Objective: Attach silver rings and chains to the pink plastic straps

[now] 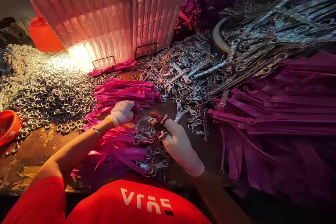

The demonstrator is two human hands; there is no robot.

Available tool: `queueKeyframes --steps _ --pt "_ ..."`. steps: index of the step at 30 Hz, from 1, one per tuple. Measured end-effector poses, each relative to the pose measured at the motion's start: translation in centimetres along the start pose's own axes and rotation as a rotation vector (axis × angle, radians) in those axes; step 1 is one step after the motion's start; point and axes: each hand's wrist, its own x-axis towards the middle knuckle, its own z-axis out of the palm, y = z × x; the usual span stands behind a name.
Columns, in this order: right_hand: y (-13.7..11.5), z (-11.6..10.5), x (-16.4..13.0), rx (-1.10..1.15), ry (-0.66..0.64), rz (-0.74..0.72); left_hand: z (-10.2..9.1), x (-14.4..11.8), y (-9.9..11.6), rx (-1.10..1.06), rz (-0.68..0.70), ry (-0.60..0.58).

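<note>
Left hand [122,111]: gloved, curled closed over the pink straps [123,92] near the table's [39,147] front edge.
Right hand [178,143]: gloved, fingers part-bent, pinching a ring [164,119] just right of the straps.
Rings [49,91]: heaped by the left edge.
Chains [189,73]: piled mid-table.
Advice: I'd pin one strap flat, then thread squarely.

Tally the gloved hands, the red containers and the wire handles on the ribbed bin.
Gloved hands: 2, the left hand and right hand
Red containers: 2, a bowl and a tub
Wire handles: 2
Total: 6
</note>
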Motion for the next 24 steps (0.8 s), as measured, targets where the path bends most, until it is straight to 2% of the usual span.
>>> queueKeyframes --steps 2,5,9,13,16,18,22,24 --pt "-0.5 0.0 0.0 0.005 -0.020 -0.035 -1.2 -1.8 -0.4 -0.220 0.060 0.014" --pt "-1.1 0.6 -0.3 -0.003 -0.075 -0.069 -2.6 -5.6 -0.4 -0.705 0.104 -0.009" --pt "-2.1 2.2 -0.3 -0.249 -0.185 -0.141 -3.2 -10.3 0.9 -1.118 -0.022 -0.051" --pt "-3.8 3.2 0.1 -0.645 -0.298 -0.203 -2.8 -12.7 2.6 -1.156 -0.121 -0.011" --pt "-5.0 3.5 -0.1 -0.846 -0.341 -0.300 -2.3 -13.4 3.2 -1.038 -0.122 0.043" --pt "-5.3 3.7 -0.5 -0.921 -0.342 -0.358 -2.0 -13.8 3.2 -0.948 -0.106 0.049" --pt "-5.4 4.0 -1.4 -0.972 -0.314 -0.399 -1.4 -14.3 3.2 -1.091 -0.164 -0.092" --pt "-5.3 4.1 -1.5 -0.974 -0.359 -0.372 -0.9 -14.6 3.3 -1.069 -0.145 -0.081"
